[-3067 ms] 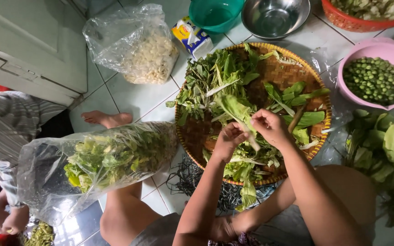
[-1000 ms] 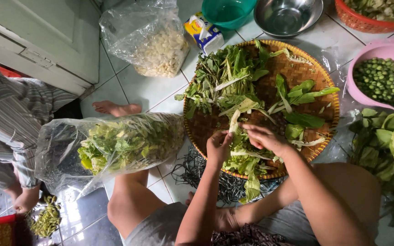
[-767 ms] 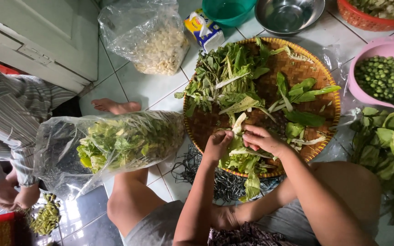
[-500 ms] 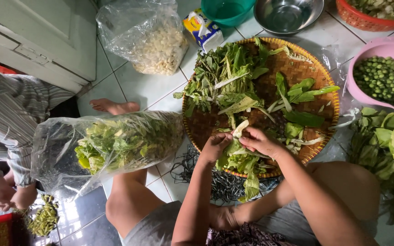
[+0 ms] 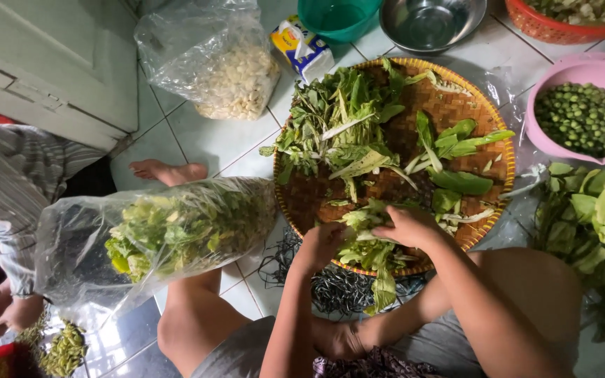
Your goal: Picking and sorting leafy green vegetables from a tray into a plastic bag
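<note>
Tiled floor (image 5: 211, 140): 1 woven tray (image 5: 456, 105), 2 hands (image 5: 365, 234)

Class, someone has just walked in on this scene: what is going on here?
A person sits on a tiled floor, both hands in leafy greens at the near edge of a round woven tray. The left hand and right hand gather one bunch. A clear bag of greens lies across the knee. A pink bowl of green peas stands beside the tray.

Bunch of pale green leafy stems (image 5: 367, 241), limp and loosely gathered, lying at the near rim of the round woven tray (image 5: 456, 105), one long leaf drooping over the edge; pinched between both hands, pale stalks pointing toward the tray's middle.
</note>
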